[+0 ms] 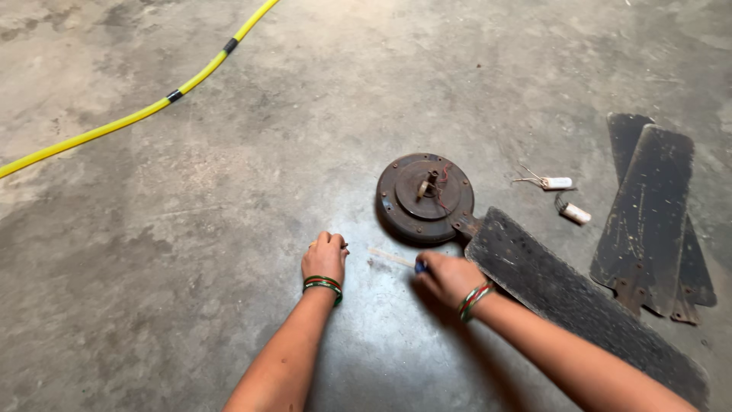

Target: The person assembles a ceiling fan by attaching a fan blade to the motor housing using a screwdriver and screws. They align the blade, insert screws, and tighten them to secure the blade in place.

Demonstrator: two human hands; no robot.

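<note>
Down on the bare concrete floor [191,229], lower middle of the frame. Left hand [324,258] curled into a loose fist, knuckles up, pressed to the floor, something small and thin poking out by the fingertips, too tiny to make out. Red and green bangles [323,285] round that wrist. Right hand [446,276] just beside it to the right, fingers closed around a screwdriver [398,259] with a blue handle end, pale shaft pointing left and lying low over the floor between the two hands. More bangles [474,299] on the right wrist. Just above the hands, centre of the frame, a round rusty fan motor [424,198], flat on the floor, short shaft and red wires sticking up from its middle. One dark fan blade [579,305] still joined to the motor's lower right edge, running off toward the lower right corner, right forearm crossing over it. At the right edge, two loose blades [648,214] stacked one on the other, well apart from the motor. Between motor and loose blades, two small white parts: a capacitor [555,183] with thin wire leads, and a second white cylinder [574,213] just below it. Upper left, a yellow hose [137,114] with black bands, sweeping diagonally across the floor, well away from the hands.
</note>
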